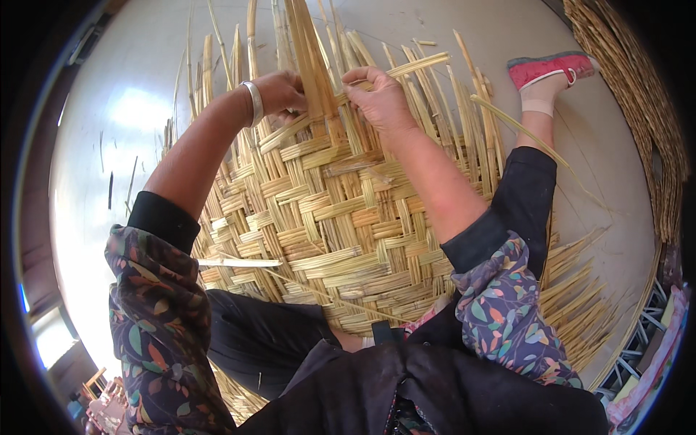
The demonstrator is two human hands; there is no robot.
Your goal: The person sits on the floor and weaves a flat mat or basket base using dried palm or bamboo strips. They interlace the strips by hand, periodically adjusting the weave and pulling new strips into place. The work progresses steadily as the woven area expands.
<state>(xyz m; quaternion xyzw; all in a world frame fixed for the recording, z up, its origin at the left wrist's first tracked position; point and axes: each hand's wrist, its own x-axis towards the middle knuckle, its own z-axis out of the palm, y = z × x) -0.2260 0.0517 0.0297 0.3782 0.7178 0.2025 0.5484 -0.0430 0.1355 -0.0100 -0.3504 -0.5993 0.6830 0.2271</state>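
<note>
In the head view, a woven mat of pale stalks (330,210) lies on the grey floor (145,94), in front of the seated person. At the mat's far edge, loose stalk ends fan outward, and a broad upright bunch of stalks (310,58) stands there between the two hands. A crosswise strip (422,64) lies behind that bunch; the bunch looks lifted to leave it a path across the mat.

The left hand (279,94), just left of the bunch, has its fingers curled in; what they grip is hidden, so I cannot tell. The right hand (377,100), right of the bunch, has thumb and forefinger bent narrow near the strip; whether they are closed on it I cannot tell. Reaching from both sides probably helps keep the strip level with the weave.

One folded leg (264,326) rests by the mat's near edge, perhaps steadying it. A white stick (239,262) lies at the mat's left side.
</note>
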